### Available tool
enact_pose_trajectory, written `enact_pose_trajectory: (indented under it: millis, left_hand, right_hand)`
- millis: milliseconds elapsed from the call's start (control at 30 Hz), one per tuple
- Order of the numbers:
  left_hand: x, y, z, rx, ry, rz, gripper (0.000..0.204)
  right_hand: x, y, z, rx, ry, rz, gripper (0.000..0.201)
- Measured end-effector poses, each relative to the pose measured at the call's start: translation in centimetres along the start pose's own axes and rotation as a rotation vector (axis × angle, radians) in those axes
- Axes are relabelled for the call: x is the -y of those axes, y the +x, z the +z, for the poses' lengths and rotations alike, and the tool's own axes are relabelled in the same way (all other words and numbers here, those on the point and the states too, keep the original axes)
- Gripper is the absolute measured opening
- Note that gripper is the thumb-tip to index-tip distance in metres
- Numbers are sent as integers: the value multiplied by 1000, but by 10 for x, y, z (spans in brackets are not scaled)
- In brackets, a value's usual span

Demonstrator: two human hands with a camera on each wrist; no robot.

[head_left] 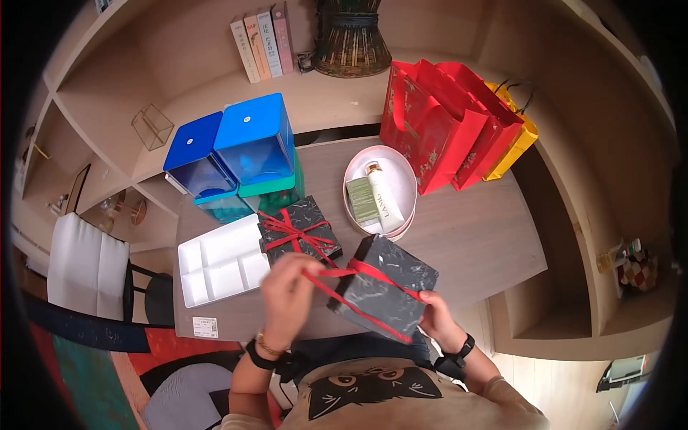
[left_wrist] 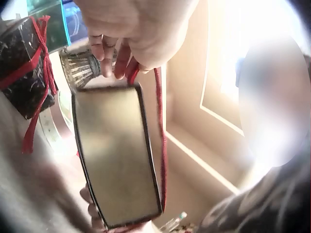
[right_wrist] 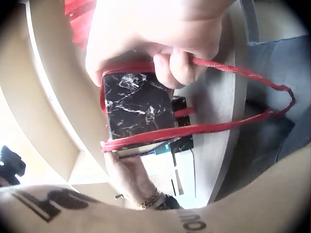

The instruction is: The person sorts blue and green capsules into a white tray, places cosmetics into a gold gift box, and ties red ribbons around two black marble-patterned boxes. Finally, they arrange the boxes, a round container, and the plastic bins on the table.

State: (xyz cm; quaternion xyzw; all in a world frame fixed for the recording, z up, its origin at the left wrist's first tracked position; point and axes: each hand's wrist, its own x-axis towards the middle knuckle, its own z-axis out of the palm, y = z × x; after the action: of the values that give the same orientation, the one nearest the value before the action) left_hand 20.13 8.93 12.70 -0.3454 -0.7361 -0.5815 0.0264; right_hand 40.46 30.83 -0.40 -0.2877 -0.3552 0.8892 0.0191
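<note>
A black marbled gift box (head_left: 390, 279) is held up over the table's front edge, tilted, with red ribbon (head_left: 365, 269) running across it. My right hand (head_left: 441, 322) grips its right side, thumb on the top face. In the right wrist view, a loop of ribbon (right_wrist: 233, 124) hangs away from the box. My left hand (head_left: 287, 294) pinches the ribbon at the box's left and pulls a length taut. The left wrist view shows a plain tan face (left_wrist: 114, 155) of the box, framed in black. A second marbled box (head_left: 301, 226), tied with a red bow, lies on the table behind my left hand.
A white divided tray (head_left: 222, 240) lies at left, before stacked blue and green bins (head_left: 254, 136). A round pink-rimmed box (head_left: 345, 179) holds a tube and a green packet. Red gift bags (head_left: 430, 129) and a yellow bag (head_left: 516, 150) stand at back right.
</note>
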Motion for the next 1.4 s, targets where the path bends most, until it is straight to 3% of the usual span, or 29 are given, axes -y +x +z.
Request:
enact_pose_trajectory:
  millis: [133, 200, 233, 267, 433, 500, 567, 667, 800, 867, 967, 1100, 1200, 1267, 1300, 1367, 1400]
  left_hand:
    - [22, 3, -35, -109, -246, -290, 23]
    - [38, -7, -41, -117, -330, -349, 28]
    - [42, -12, -42, -137, -354, -398, 28]
    - [46, -18, -43, -169, -376, -431, 29]
    - [67, -48, -60, -246, -467, -511, 33]
    - [64, -63, -68, -140, -356, -594, 34]
    - [51, -71, -73, 51, -154, -645, 40]
    - [50, -87, -73, 333, -158, -658, 43]
    - [48, -89, -66, 314, 130, -624, 42]
    - [53, -92, -63, 325, 303, -588, 41]
    - [65, -101, -61, 456, 410, -509, 38]
    - [53, -100, -66, 644, 492, -428, 37]
    - [22, -92, -74, 629, 738, -495, 35]
    - [9, -88, -65, 364, 879, -471, 41]
    - [3, -85, -59, 226, 948, -459, 47]
    - [-3, -75, -53, 201, 707, -186, 67]
    - [-7, -68, -48, 187, 584, -51, 78]
  right_hand:
    - [35, -22, 1, -34, 72, -49, 50]
    - [29, -15, -49, 22, 203, 18, 62]
    - [44, -26, -27, 76, 230, 80, 66]
    - [55, -37, -14, 125, 238, 31, 69]
    - [71, -38, -14, 18, 419, -165, 69]
    - [76, -32, -2, -200, 339, -299, 63]
    - [82, -33, 12, -115, 227, -352, 55]
    - [86, -26, 24, -64, 442, -306, 27]
    - [80, -15, 3, 593, 613, -97, 24]
    - [82, -18, 12, 661, 677, -146, 21]
    - [89, -23, 18, 582, 753, -182, 19]
    - [90, -18, 5, 504, 586, -268, 18]
    - [87, -24, 12, 241, 620, -198, 19]
    - [71, -18, -7, -192, -3, -423, 21]
    - [67, -17, 0, -333, -470, -521, 22]
    - [59, -14, 8, -340, -701, -587, 28]
    - [52, -16, 9, -219, -460, -560, 37]
